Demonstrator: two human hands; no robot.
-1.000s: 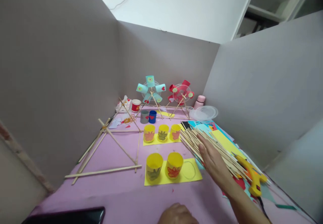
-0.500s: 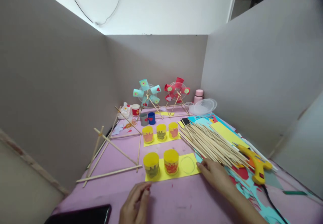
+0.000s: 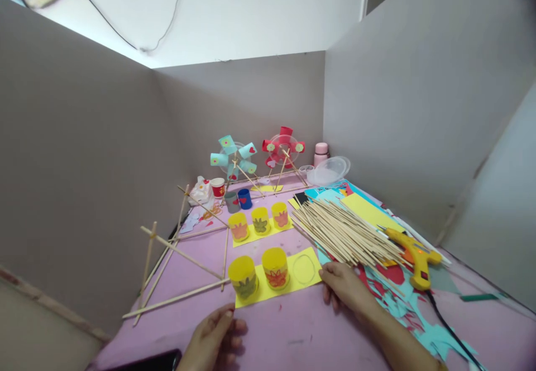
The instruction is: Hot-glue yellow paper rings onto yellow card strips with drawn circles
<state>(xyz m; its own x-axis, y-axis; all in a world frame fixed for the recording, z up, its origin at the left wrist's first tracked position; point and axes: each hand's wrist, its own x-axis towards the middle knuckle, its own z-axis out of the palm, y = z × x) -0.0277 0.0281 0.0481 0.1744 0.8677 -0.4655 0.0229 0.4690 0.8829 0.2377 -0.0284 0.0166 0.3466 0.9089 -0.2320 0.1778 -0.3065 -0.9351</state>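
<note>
Right hand at the right end of the front yellow strip, left hand at its near left corner, fingers curled; whether either pinches it, I can't tell! Two yellow cups stand on it, sticks lying to the right.

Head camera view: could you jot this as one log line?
left hand: by front yellow card's left corner | right hand: at its right edge | on card: two yellow cups, drawn circle

Craft cubicle; grey partitions, a glue gun, piled sticks
</note>
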